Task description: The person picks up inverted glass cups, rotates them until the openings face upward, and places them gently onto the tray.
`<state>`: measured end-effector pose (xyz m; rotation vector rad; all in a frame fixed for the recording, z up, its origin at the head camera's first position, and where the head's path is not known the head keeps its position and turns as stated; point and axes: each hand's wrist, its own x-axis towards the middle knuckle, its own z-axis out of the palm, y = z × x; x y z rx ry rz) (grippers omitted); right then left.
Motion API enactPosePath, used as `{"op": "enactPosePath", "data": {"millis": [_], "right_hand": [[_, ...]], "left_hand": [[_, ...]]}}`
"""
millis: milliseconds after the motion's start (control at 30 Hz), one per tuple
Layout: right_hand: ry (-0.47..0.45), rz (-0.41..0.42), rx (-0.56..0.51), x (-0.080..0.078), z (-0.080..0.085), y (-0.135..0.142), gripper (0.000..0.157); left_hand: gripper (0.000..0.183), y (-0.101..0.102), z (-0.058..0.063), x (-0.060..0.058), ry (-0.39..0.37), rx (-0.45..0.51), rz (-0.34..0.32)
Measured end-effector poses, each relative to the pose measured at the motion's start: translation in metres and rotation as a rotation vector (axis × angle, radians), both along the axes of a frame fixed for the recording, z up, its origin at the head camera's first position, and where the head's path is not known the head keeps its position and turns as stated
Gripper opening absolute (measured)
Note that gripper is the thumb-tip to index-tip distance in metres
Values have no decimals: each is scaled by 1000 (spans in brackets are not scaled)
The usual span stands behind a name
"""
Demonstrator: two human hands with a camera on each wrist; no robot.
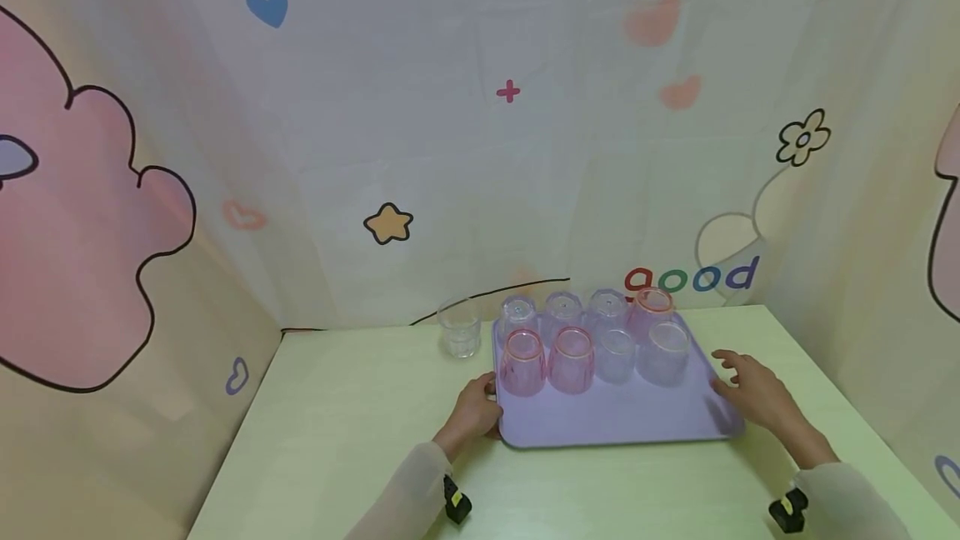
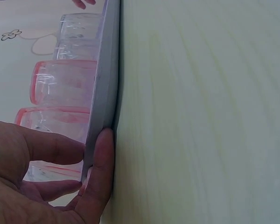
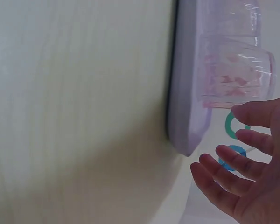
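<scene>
A light purple tray (image 1: pixel 615 425) lies on the table with several drinking glasses in two rows. Two pink glasses (image 1: pixel 572 362) and two clear ones (image 1: pixel 663 355) form the front row. Behind them stand purplish-clear glasses (image 1: pixel 562 313) and a pink one (image 1: pixel 651 311). My left hand (image 1: pixel 474 408) grips the tray's left edge; the left wrist view shows the rim between thumb and fingers (image 2: pixel 101 168). Beside the tray's right edge is my right hand (image 1: pixel 757 390), fingers spread and loosely bent. In the right wrist view that hand (image 3: pixel 252 172) holds nothing and appears apart from the tray.
A single clear glass (image 1: pixel 460 333) stands off the tray, near its back left corner. The pale wooden table (image 1: pixel 337 440) reaches back to a patterned curtain (image 1: pixel 420 140), which also hangs along both sides.
</scene>
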<state>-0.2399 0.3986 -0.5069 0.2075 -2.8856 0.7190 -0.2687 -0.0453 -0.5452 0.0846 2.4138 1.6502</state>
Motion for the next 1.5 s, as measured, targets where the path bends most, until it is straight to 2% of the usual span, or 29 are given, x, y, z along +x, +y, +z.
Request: {"op": "enactPosePath", "data": {"millis": [167,400,533,933,1167,1267,1500], "right_hand": [[-24,1,8,-1,-10,3,45],[-42,1,24,-3,-15,1,46],[-39,6,35,-5,-15,1,45],[-137,10,77,-12,-13,5,43],[-204,3,75,-15,-7,7,49],[-223,10,27,-17,-7,11,51],[-319,-19,-192,-16,-11,20,52]], "left_hand": [[79,0,-1,1,-6,11,0],[80,0,-1,2,-11,26,6],[79,0,0,2,-6,33,8],[78,-1,3,2,-5,47,8],[78,-1,2,2,8,35,8],[78,0,1,0,3,28,13],[78,-1,1,2,-5,37,13]]}}
